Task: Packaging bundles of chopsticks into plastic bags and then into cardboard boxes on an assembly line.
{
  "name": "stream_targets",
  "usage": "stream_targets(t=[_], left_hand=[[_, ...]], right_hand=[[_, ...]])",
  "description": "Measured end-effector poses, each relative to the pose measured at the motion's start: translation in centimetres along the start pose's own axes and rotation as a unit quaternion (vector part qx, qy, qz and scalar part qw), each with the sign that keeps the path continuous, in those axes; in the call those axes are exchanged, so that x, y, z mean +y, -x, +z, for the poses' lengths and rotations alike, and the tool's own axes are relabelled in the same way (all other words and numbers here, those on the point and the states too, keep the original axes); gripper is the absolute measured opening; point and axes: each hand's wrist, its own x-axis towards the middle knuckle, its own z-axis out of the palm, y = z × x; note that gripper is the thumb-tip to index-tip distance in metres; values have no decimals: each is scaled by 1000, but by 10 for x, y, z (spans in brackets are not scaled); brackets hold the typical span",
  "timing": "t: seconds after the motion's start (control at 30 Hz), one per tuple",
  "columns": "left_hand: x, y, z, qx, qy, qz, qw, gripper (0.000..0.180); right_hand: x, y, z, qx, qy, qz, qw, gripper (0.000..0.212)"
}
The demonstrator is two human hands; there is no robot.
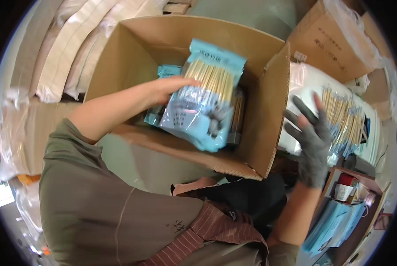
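My bare left hand [174, 86] grips the left edge of a clear and light-blue plastic pack of thin wooden sticks [207, 84]. The pack is tilted over an open cardboard box [276, 111] in front of me. Below it, partly hidden, another blue pack [169, 71] lies in the box, along with something dark on the right. My right hand [313, 137], in a grey glove with some bare fingertips, is held just outside the box's right wall. Its fingers are spread and nothing is in them. Beside it lies a pile of wooden sticks in clear-blue wrapping [342, 117].
The stick pile rests on a white, plastic-covered bundle [307, 80]. Behind it stands a tall brown carton [333, 42]. At lower right, a tray [333, 177] holds flat blue bags [336, 226] and a red-and-white container [345, 188]. Wrapped pale stacks [70, 48] line the left.
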Motion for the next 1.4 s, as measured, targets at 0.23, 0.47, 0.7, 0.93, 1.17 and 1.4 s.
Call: stream_targets(t=[0.23, 0.47, 0.7, 0.93, 1.17, 1.4], left_hand=[[-62, -84, 28, -64, 72, -72, 993, 40], [-145, -175, -37, 24, -107, 61, 992, 67], [-150, -195, -34, -4, -149, 70, 986, 94], [-132, -172, 9, 222, -670, 372, 603, 113], [-113, -197, -20, 3, -779, 212, 590, 111], [-21, -141, 49, -86, -822, 137, 546, 77]], right_hand=[[39, 68, -120, 187, 31, 30, 981, 60], [105, 104, -140, 279, -65, 131, 949, 64], [107, 122, -132, 267, -41, 124, 955, 66], [103, 172, -127, 278, 4, 111, 954, 72], [91, 204, -88, 284, -9, 92, 954, 67], [111, 303, -92, 251, -26, 186, 949, 57]])
